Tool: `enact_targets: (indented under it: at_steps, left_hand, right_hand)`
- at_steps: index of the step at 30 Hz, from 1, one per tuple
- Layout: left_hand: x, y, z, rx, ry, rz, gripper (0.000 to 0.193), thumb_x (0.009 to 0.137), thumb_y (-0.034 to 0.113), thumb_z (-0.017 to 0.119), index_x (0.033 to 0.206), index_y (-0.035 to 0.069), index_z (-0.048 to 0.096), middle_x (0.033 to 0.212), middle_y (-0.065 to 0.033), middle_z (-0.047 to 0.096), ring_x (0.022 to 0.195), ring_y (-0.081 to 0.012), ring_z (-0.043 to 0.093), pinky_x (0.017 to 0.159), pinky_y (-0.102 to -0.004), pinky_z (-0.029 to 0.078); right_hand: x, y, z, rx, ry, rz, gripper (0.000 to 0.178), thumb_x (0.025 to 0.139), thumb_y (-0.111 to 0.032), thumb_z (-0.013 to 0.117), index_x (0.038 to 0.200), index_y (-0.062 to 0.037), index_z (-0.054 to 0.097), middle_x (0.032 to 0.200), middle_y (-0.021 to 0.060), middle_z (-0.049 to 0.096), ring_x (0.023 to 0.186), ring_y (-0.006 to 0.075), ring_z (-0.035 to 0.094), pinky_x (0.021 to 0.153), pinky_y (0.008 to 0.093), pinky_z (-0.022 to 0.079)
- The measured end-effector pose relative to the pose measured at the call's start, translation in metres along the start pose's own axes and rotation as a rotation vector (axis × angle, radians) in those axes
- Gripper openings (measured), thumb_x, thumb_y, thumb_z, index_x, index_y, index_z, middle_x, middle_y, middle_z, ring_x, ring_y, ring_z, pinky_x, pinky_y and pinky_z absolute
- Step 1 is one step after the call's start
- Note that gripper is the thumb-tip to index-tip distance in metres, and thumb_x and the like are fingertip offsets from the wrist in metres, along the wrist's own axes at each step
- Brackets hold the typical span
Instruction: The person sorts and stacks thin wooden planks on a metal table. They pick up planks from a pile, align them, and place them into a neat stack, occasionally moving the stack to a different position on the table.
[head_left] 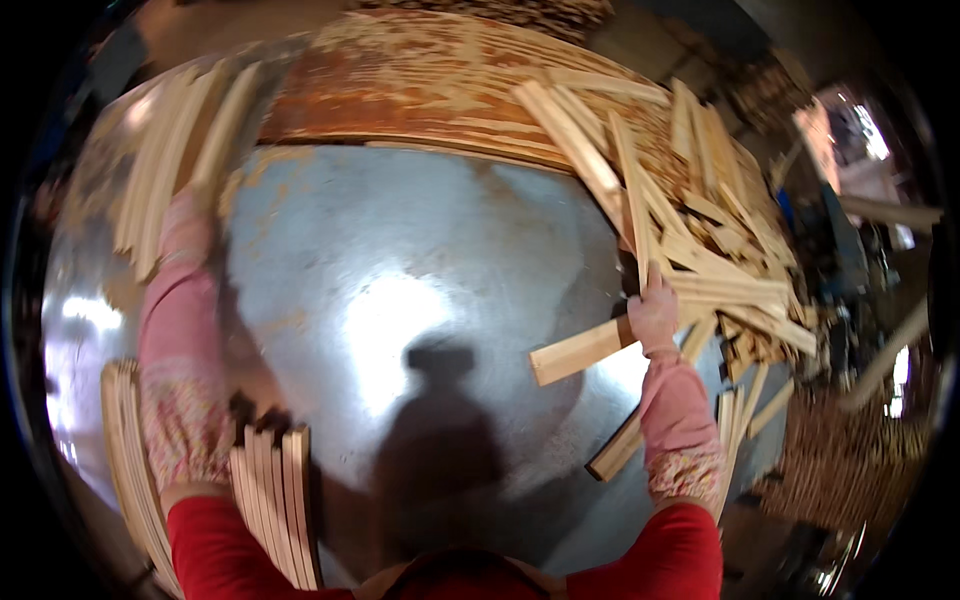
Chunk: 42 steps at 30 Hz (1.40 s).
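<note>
At the left, my left hand (pixel 188 228) is closed at the near end of a pale wooden strip (pixel 228 125); its fingertips are partly hidden. Right beside it, several more wooden strips (pixel 165 160) lie side by side, pointing away from me. My right hand (pixel 655 313) is closed around the near end of a long wooden strip (pixel 628 180) at the edge of a jumbled wood pile (pixel 725 240). Another flat wooden piece (pixel 580 350) sticks out leftward from beneath that hand. Pink sleeves with flowered cuffs cover both forearms.
A shiny blue-grey metal tabletop (pixel 480 230) lies between my arms. Beyond it is a worn reddish-brown board (pixel 420 85). Bundled strips (pixel 272 490) stand near my left elbow, with more strips (pixel 130 450) at the left edge. A dark-ended piece (pixel 615 450) lies by my right forearm.
</note>
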<state>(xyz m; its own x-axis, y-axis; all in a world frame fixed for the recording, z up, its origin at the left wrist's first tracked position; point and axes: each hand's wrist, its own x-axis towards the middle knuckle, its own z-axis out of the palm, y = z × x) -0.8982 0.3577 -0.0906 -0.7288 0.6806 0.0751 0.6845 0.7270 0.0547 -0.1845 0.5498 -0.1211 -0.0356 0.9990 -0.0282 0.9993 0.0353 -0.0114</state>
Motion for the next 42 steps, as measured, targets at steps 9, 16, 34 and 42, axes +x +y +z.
enact_targets:
  at_steps: [9,16,34,42]
  left_hand:
    - [-0.004,-0.119,0.039,0.419,-0.049,-0.112,0.062,0.099,0.029,0.07,0.157,0.023,0.05,0.167,-0.0132,0.044,0.147,-0.0371,0.049,0.115,-0.0459,0.05]
    - [-0.099,-0.049,-0.011,0.103,-0.073,0.147,0.076,0.092,0.032,0.077,0.16,0.013,0.047,0.165,-0.0194,0.043,0.15,-0.0381,0.045,0.125,-0.0432,0.039]
    - [-0.569,0.13,-0.058,-1.4,-0.811,-0.208,0.04,0.096,0.03,0.078,0.117,-0.003,0.07,0.105,-0.0123,0.076,0.091,-0.0236,0.072,0.08,-0.0365,0.058]
    - [-0.642,-0.112,-0.032,0.334,-0.164,-0.094,0.094,0.091,0.042,0.079,0.168,0.016,0.032,0.172,-0.0225,0.031,0.16,-0.0412,0.025,0.133,-0.0585,0.011]
  right_hand:
    - [0.038,0.013,-0.099,-0.287,-0.27,-0.006,0.065,0.094,-0.01,0.062,0.156,-0.0123,0.04,0.122,0.0299,0.072,0.117,0.0475,0.069,0.094,0.0551,0.055]
    - [-0.102,0.083,-0.174,-0.398,-0.448,-0.319,0.075,0.09,-0.01,0.061,0.16,-0.0147,0.034,0.123,0.0274,0.071,0.103,0.0501,0.072,0.085,0.0552,0.058]
    - [-0.39,0.011,-0.053,0.899,-0.439,-0.258,0.046,0.106,-0.036,0.064,0.143,-0.0087,0.067,0.134,0.0205,0.073,0.122,0.0317,0.071,0.103,0.0405,0.056]
    - [-0.142,0.064,0.048,1.213,-0.033,0.582,0.042,0.095,-0.035,0.075,0.106,0.0035,0.063,0.097,0.0175,0.073,0.075,0.0251,0.07,0.064,0.0394,0.055]
